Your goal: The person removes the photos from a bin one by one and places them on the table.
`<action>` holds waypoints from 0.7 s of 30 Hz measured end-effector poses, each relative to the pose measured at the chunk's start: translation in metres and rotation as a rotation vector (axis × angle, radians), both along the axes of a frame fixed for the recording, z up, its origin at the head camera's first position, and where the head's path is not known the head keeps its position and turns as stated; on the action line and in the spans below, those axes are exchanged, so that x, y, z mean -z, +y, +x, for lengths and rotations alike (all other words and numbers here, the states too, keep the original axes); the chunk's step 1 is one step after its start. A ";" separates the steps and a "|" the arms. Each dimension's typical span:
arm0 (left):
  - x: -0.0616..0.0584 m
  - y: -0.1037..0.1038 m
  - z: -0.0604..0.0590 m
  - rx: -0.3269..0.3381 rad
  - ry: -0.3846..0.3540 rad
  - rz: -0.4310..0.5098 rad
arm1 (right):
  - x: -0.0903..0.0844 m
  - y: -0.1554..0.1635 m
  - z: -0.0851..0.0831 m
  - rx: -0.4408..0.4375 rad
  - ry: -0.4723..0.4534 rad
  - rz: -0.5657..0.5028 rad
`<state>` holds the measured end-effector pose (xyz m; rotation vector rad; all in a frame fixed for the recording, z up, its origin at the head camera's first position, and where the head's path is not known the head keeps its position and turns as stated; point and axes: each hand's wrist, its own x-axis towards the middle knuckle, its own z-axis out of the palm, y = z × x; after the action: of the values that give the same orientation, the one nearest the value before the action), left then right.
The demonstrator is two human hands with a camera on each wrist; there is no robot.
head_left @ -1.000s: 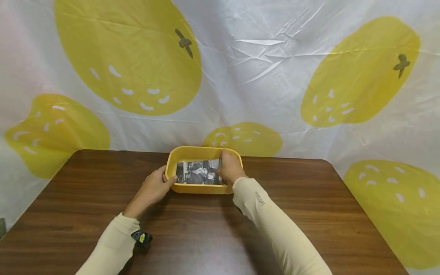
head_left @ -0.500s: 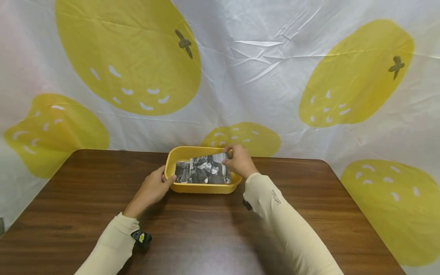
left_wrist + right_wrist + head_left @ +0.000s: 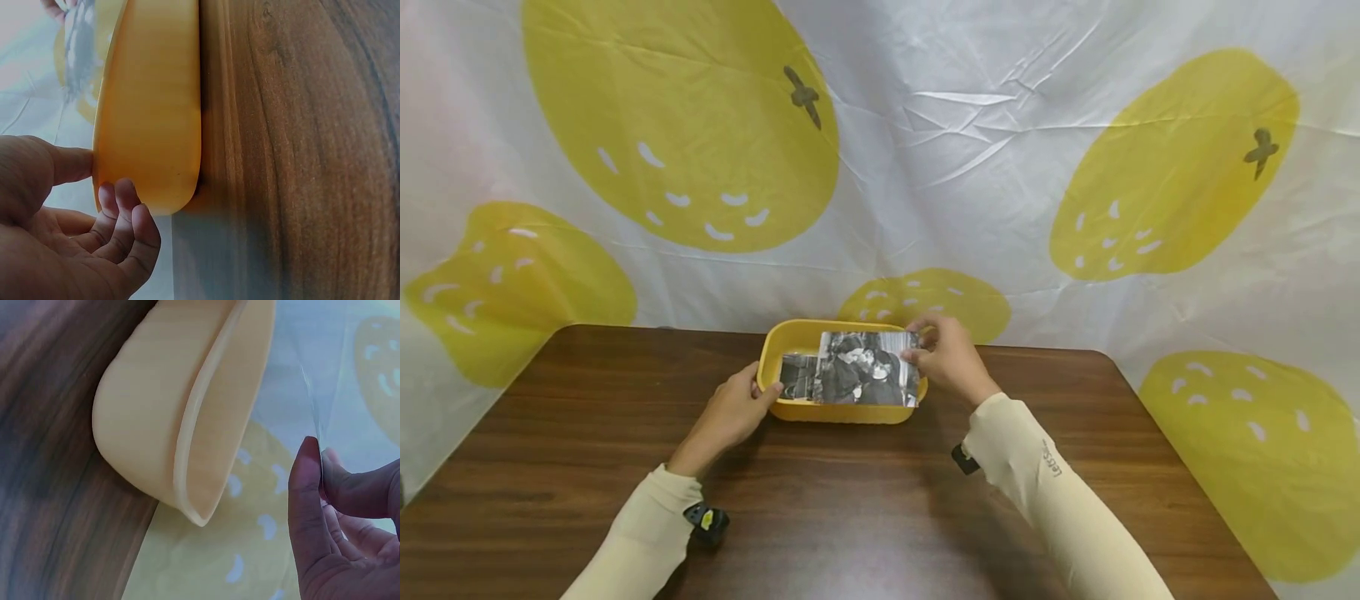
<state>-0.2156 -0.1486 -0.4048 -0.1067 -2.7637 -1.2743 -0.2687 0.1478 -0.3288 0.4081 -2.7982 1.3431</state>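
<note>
A yellow rounded plastic box (image 3: 842, 413) stands near the far edge of the table. My left hand (image 3: 737, 406) grips its left end, thumb over the rim and fingers curled against the outer wall, as the left wrist view shows. Between thumb and fingers, my right hand (image 3: 953, 358) pinches the right edge of a black-and-white photo (image 3: 867, 371). That photo hangs above the box and overlaps its right half. In the right wrist view the held photo (image 3: 312, 403) is seen edge-on, apart from the box rim. More black-and-white photos (image 3: 797, 377) lie inside the box, partly covered by the raised one.
Dark brown wood makes up the tabletop (image 3: 850, 517). Right behind its far edge hangs a white cloth (image 3: 925, 192) printed with large yellow fruits. Both forearms wear cream sleeves, with a black strapped device (image 3: 707, 523) on the left wrist.
The right hand has come up from inside the box with a photo, moving right and lifting it above the rim. The left hand still holds the box's left end.
</note>
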 end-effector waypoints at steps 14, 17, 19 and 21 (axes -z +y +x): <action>0.002 -0.001 -0.001 -0.003 -0.001 -0.003 | 0.019 0.003 0.043 -0.034 -0.022 -0.062; 0.001 -0.001 0.000 0.003 0.001 0.000 | 0.030 0.000 0.051 -0.050 -0.038 -0.085; 0.001 0.000 0.000 0.007 0.000 0.004 | 0.037 -0.001 0.057 -0.075 -0.041 -0.093; 0.001 0.000 0.001 0.009 -0.005 0.010 | 0.044 -0.003 0.063 -0.097 -0.049 -0.100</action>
<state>-0.2147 -0.1485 -0.4060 -0.1153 -2.7643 -1.2915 -0.2058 0.1449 -0.3731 0.5204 -2.7678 1.5247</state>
